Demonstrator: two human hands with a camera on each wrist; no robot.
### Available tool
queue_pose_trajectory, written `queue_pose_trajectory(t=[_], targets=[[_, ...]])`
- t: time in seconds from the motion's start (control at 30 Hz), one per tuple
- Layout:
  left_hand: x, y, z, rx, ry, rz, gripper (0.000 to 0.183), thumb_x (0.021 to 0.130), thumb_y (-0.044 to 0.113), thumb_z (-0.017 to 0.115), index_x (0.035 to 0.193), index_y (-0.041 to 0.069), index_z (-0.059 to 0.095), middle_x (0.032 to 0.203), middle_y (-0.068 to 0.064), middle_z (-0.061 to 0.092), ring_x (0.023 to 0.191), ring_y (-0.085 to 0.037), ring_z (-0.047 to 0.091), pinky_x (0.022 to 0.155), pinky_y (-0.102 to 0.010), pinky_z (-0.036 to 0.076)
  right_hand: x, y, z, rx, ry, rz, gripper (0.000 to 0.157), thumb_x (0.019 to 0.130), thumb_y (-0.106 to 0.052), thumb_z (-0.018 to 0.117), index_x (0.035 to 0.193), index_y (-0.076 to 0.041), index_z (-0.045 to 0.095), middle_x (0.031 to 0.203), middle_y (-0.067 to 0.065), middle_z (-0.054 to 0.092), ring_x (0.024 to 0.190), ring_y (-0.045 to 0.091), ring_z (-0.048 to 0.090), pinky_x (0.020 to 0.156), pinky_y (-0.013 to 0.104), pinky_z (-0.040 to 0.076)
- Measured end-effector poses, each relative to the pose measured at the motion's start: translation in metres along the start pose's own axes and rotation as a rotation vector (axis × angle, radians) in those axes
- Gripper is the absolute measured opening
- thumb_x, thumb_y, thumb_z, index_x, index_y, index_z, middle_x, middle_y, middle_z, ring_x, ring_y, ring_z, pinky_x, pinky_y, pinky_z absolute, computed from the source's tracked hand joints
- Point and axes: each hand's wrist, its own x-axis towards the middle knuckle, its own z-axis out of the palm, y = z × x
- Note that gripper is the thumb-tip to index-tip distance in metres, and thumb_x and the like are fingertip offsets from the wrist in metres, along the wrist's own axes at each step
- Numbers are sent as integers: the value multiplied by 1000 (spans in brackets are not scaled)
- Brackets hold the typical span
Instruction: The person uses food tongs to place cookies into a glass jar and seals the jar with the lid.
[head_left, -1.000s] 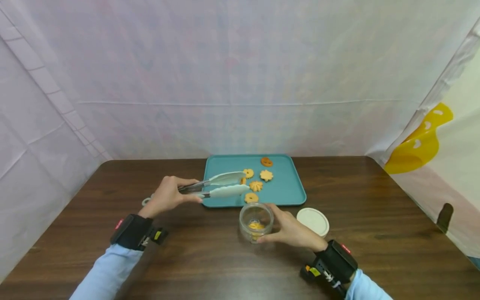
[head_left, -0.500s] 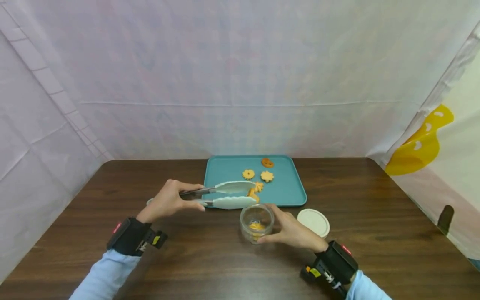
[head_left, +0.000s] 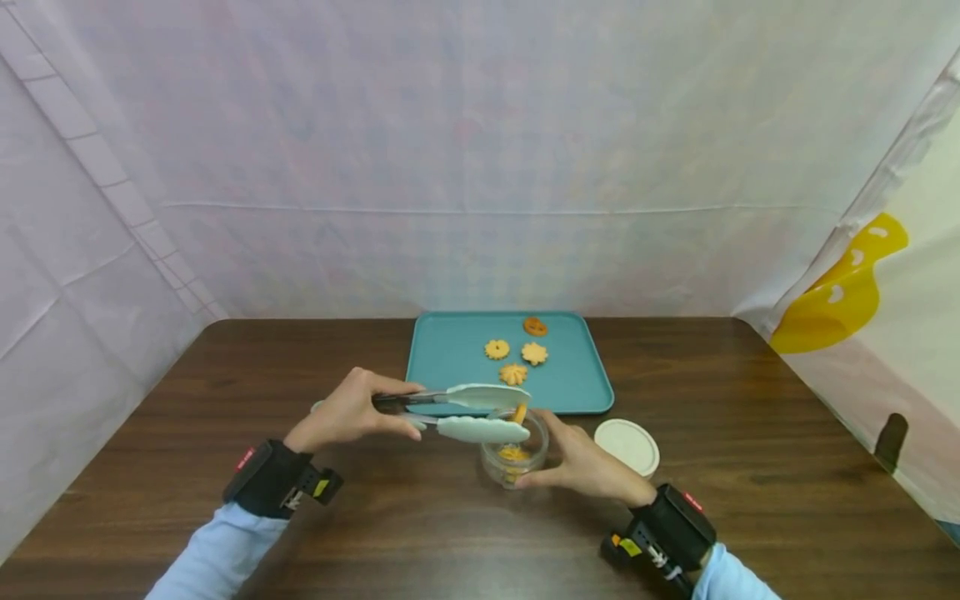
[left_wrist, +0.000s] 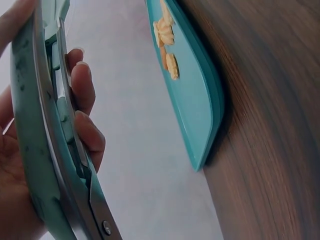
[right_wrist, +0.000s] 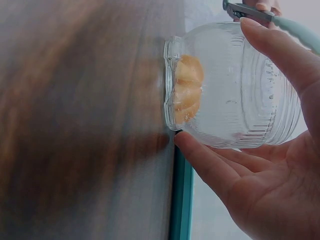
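Note:
My left hand (head_left: 352, 410) grips a pair of tongs (head_left: 483, 429) with pale mint tips. Pinched between those tips is a cookie (head_left: 520, 413), seen edge-on over the mouth of a clear glass jar (head_left: 493, 472). My right hand (head_left: 581, 462) holds the jar from its right side, thumb and fingers around the wall. The right wrist view shows the jar standing upright on the table, with a golden cookie (right_wrist: 189, 90) at its bottom. In the left wrist view the fingers wrap the tong handles (left_wrist: 35, 125), while the tips lie out of frame.
Behind the jar lies a teal tray (head_left: 442, 342) bearing several cookies, among them a flower-shaped cookie (head_left: 535, 353) and a browner pretzel-like cookie (head_left: 535, 326). A round white lid (head_left: 627, 446) rests on the wooden table (head_left: 420, 533) right of the jar.
The tongs have moved right and toward me, from over the tray to over the jar, carrying the ring-shaped cookie from the tray's front. The right hand and jar have stayed put.

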Motion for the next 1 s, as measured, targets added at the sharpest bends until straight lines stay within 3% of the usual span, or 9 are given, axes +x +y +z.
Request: queue_pose_trajectory(t=[0.17,0.37,0.6,1.0], targets=[[2,1,5,-7,-19,39,54,68,35,74,112,5,63,101,-9,66,66,-3,56,55,-22,38,-1,0,-1,-110,25,17,81,68,-48,71,132,-14,34,109,1,60,99,15,57,80,30,45],[4,-1,10,-32,-52,42,54,70,33,73,113,3,62,103,-11,65,70,-8,58,57,-23,38,0,2,0,-114,18,27,86,69,-47,71,136,-13,29,112,4,58,103,18,55,82,34,44],[5,0,15,-34,-68,29,56,70,36,71,115,4,61,109,-12,63,86,-19,62,61,-25,40,-1,2,0,-104,27,13,89,67,-47,72,137,-15,27,113,5,58,103,18,55,84,35,43],[5,1,15,-11,-73,-5,58,69,39,72,114,5,61,109,-11,63,85,-17,62,60,-25,39,-1,1,0,-101,8,36,90,69,-45,72,137,-9,26,112,5,58,103,19,55,83,35,43]])
